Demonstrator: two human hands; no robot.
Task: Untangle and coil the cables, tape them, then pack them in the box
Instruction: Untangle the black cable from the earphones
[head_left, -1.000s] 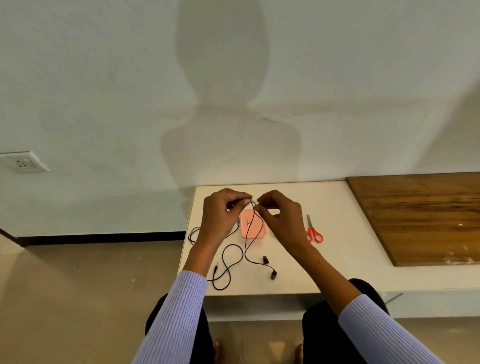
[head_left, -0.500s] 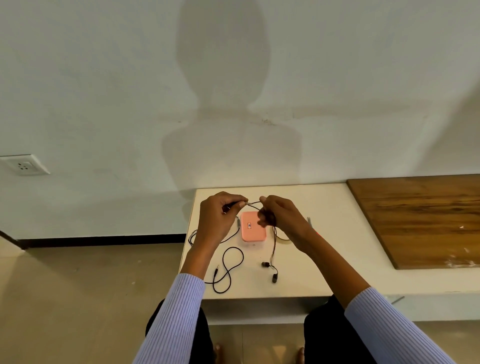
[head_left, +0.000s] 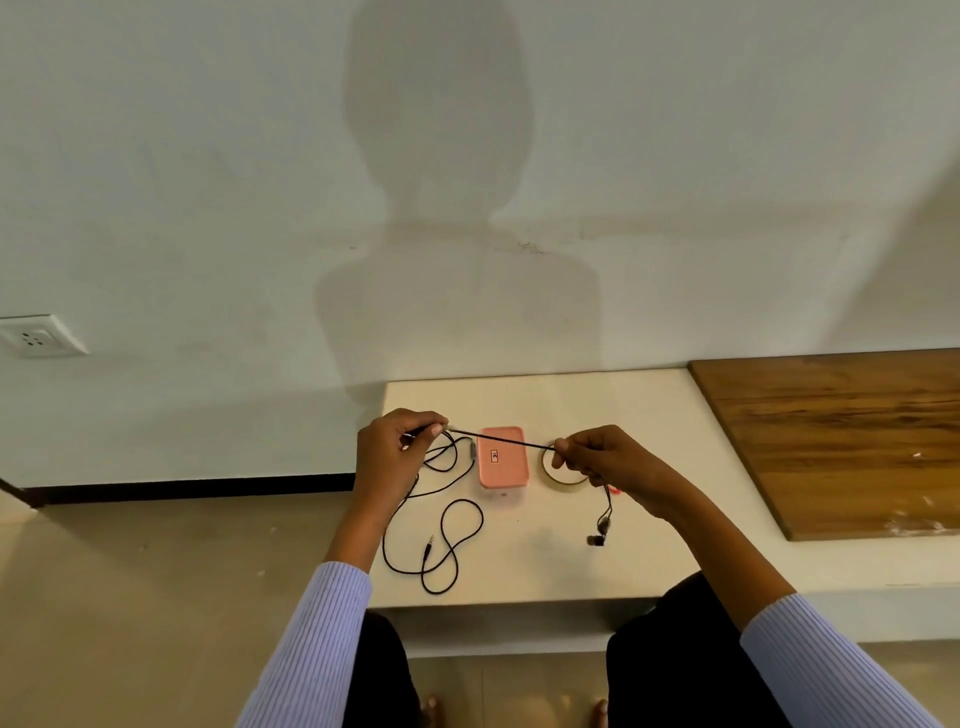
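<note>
A taut span of cable (head_left: 498, 439) was pinched between the left hand (head_left: 390, 457) and right hand (head_left: 602, 460), above the box (head_left: 503, 457) on the tabletop (head_left: 649, 405). Earbuds (head_left: 597, 535) hung below the right grip; slack loops lay below the left. Overpulling was judged liable to tighten a snag or strain the wire. The box label was unreadable.

The earphone cable (head_left: 457, 540) looks like thin black rubbery plastic with a faint sheen, and its plug (head_left: 429, 543) shows a glint of metal. The box (head_left: 503, 457) is smooth pink plastic with a soft satin finish, and beside it the roll of tape (head_left: 563, 475) looks glossy and tan. The tabletop (head_left: 649, 415) is a smooth, matt cream surface, the board (head_left: 841, 436) is brown grained wood with scuffed pale marks, and the sleeves (head_left: 317, 649) are ribbed pale cloth.
</note>
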